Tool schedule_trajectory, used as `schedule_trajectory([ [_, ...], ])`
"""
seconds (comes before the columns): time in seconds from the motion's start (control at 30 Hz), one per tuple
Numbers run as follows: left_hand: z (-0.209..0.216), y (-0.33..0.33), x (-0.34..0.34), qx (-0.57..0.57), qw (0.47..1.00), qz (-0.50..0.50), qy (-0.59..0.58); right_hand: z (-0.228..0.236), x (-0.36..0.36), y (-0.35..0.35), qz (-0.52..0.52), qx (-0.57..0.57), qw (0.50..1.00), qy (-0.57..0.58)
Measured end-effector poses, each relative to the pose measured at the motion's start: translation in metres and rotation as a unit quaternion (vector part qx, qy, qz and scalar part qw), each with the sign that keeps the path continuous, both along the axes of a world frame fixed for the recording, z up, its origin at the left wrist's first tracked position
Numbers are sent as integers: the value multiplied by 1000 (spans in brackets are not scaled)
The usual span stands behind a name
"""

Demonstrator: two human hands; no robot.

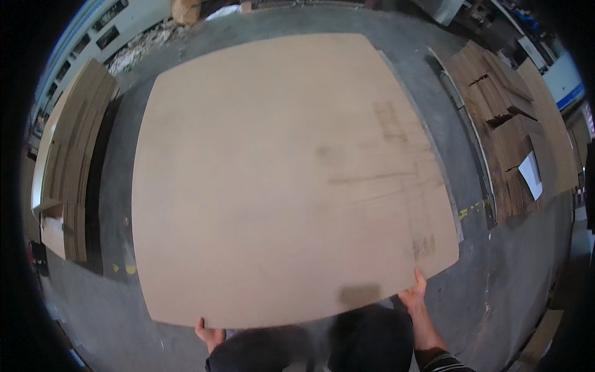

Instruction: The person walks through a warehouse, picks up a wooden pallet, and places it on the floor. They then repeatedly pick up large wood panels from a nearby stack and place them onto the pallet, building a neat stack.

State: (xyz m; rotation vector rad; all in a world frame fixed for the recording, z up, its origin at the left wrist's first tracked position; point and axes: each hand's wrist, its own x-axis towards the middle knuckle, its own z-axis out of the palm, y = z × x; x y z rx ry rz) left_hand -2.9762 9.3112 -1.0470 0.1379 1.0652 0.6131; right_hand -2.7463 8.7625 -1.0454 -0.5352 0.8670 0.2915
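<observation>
Cardboard sheet [266, 180], brown and flat, occupies the centre of the frame, from near the upper edge down to the person's dark trousers [266, 350] at the lower edge. Its surface carries darker smudges and streaks in the right half and one dark patch near the bottom edge. A narrow pale strip shows along its right side; whether this is a second layer cannot be determined.

Left hand [212, 335]: located at the bottom edge of the sheet, lower left of centre. Thumb tip at the edge; fingers concealed beneath. Grip: clamped on the edge.

Right hand [414, 294]: located at the bottom edge, lower right. Thumb on the upper face; fingers mostly concealed below. Grip: clamped on the edge.

Surroundings: a stack of cardboard [80, 161] stands at the left of the frame. A pile of brown board pieces [496, 93] lies at the upper right, with a white paper [530, 175] on it. Grey floor [458, 304] surrounds the sheet.
</observation>
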Motion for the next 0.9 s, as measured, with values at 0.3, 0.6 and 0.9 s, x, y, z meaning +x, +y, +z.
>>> schedule_trajectory([
  [0.3, -73, 11, -30, 2, 999, -34, -4, -37, -3, 2, -1, 26, 999, -33],
  [0.6, 138, 36, -44, 115, 717, -510, 461, -5, -179, -132, 439, -133, 877, 144],
  [0.9, 765, -185, 188, 434, 312, -802, -268, 301, -216, -162, 575, -319, 736, 160],
])
